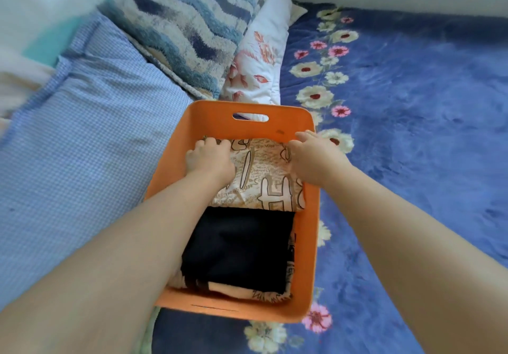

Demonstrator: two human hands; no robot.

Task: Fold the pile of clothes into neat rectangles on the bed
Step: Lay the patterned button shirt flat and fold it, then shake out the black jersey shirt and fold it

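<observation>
The bed [412,133] lay under a plush blue floral blanket, which gave a broad soft surface for the folding work, and three pillows were banked at its head: a blue checked pillow [82,133], a wavy blue-and-white cushion [187,29] and a white floral pillow [258,59], pushed aside so the blanket stayed free. An orange basket [310,243] sat on the blanket just beside the checked pillow, its handle slot facing away, apparently there to collect finished pieces. Inside it, a dark folded garment [236,249] rested nearer the person on top of a patterned layer, and a beige printed garment [264,177], already a flat rectangle, filled the far half. Both arms reached into the basket. The left hand [209,158] had its fingers curled over the printed garment's far left edge, and the right hand [313,158] pinched its far right corner near the basket wall, seemingly to tuck it square against the far end.
</observation>
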